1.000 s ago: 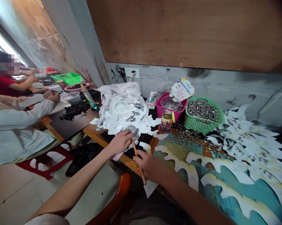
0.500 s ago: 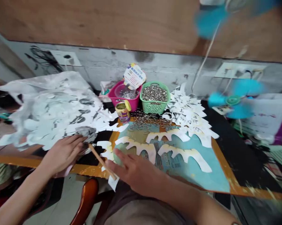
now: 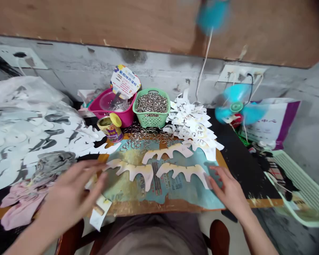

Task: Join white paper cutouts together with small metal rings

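Note:
My left hand [image 3: 71, 193] hovers, blurred, over the front left of the table with its fingers stretched out and nothing in it. Just under it lie a wooden stick [image 3: 98, 210] and a white paper scrap [image 3: 101, 220]. My right hand [image 3: 228, 189] rests open on the teal mat [image 3: 175, 187], fingertips touching the right end of a white jagged paper cut-out [image 3: 184, 170]. Two more such cut-outs [image 3: 131, 170] lie side by side on the mat between my hands.
At the back stand a green basket of metal rings [image 3: 151, 108], a pink basket [image 3: 122, 115] and a yellow-lidded can [image 3: 110, 128], with loose rings [image 3: 143, 136] in front. A cut-out pile [image 3: 191, 124], a teal fan [image 3: 235, 106], a white tray [image 3: 300, 187] lie right; printed paper heap [image 3: 29, 131], pink cloth [image 3: 21, 203] left.
The view has swung right, away from the people at the left. My right hand let go of the stick and moved right onto a cut-out. My left hand left the crumpled paper.

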The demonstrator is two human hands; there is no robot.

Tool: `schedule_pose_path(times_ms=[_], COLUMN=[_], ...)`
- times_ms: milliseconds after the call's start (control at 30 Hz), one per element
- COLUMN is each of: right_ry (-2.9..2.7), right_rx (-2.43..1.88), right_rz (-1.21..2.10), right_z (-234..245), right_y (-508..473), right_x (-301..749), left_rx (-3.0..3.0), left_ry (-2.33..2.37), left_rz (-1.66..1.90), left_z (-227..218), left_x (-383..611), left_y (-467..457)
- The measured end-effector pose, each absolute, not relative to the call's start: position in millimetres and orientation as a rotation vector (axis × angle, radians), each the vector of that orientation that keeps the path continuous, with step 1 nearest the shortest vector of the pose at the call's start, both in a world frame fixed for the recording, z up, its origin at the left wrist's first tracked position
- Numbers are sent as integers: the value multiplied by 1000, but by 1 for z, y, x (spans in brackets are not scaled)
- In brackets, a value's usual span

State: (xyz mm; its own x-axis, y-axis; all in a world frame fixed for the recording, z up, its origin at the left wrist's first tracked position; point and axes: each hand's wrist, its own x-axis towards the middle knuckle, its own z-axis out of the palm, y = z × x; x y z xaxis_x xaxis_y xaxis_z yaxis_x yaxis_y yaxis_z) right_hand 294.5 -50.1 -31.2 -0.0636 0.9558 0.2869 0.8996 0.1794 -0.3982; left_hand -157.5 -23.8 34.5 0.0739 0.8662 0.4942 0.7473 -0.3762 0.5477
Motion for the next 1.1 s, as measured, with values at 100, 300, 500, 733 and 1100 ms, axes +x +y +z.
schedule_pose_path(times_ms=[100, 300, 500, 733, 1100], right_ry=[-1961, -2321, -2561, -2659, -2484], right_rx=[-1595, -1523, -1474, -1492, -1386], right_rz=[210, 300, 278, 273, 454], right_z=[-22, 5, -8, -30, -26], right_y=[-22, 73, 139, 161, 153], right_x=[284, 228, 158, 147, 155], left_rx=[2447, 2452, 2328, 2198, 1747], left_ry=[1486, 1652, 1783, 1751, 1484], left_rz=[691, 187, 209, 299, 684], left_z=[17, -18, -27, -29, -33], left_x=[-87, 11, 21, 14, 14], left_y=[-5, 19, 18, 17, 20])
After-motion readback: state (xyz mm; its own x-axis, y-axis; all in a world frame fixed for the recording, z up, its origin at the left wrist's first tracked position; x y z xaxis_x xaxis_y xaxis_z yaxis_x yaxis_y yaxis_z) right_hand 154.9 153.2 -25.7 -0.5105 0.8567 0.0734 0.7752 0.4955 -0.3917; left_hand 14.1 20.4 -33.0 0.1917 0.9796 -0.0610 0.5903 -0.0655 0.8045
